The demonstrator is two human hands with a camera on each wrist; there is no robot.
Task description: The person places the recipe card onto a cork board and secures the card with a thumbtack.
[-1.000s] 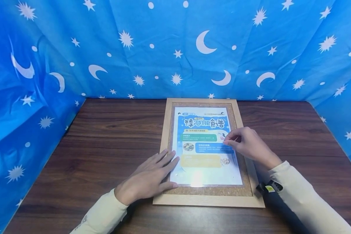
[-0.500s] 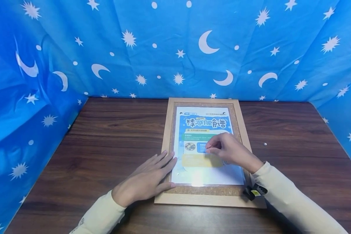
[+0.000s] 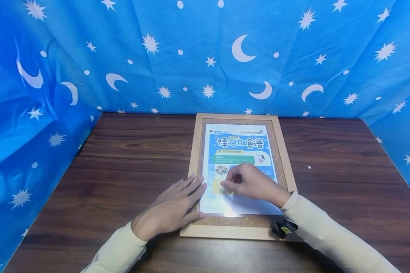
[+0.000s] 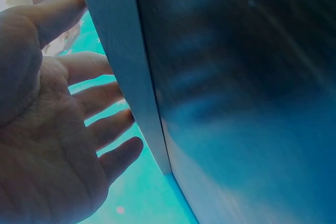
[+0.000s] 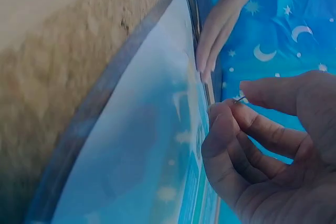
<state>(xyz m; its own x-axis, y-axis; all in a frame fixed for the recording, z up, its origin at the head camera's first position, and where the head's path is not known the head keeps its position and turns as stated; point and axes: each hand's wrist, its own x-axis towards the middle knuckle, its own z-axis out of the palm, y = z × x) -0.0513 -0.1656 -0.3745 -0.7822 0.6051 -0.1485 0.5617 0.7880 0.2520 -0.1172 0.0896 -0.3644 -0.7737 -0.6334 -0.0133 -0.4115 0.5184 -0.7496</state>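
Observation:
A laminated poster (image 3: 259,206) with a blue heading lies on a cork board (image 3: 256,222) inside a light wooden frame (image 3: 239,232). My left hand (image 3: 171,206) rests flat over the frame's left side, fingers spread, tips at the poster's edge. Above the poster's lower part, my right hand (image 3: 251,182) pinches a tiny thumbtack (image 5: 240,99) between thumb and forefinger; its thin metal point shows in the right wrist view, while its head is mostly hidden by the fingers. Dark round spots mark the poster's two top corners.
A small silvery piece (image 3: 309,167) lies on the dark wooden table (image 3: 345,182) right of the frame. Blue cloth (image 3: 191,68) with white moons and stars hangs behind the table and along its sides. A black strap (image 3: 284,228) sits at the right wrist.
My right hand has moved left and toward me across the poster, from its right edge to its lower middle. The silvery piece has come into sight on the table. The left hand stays put.

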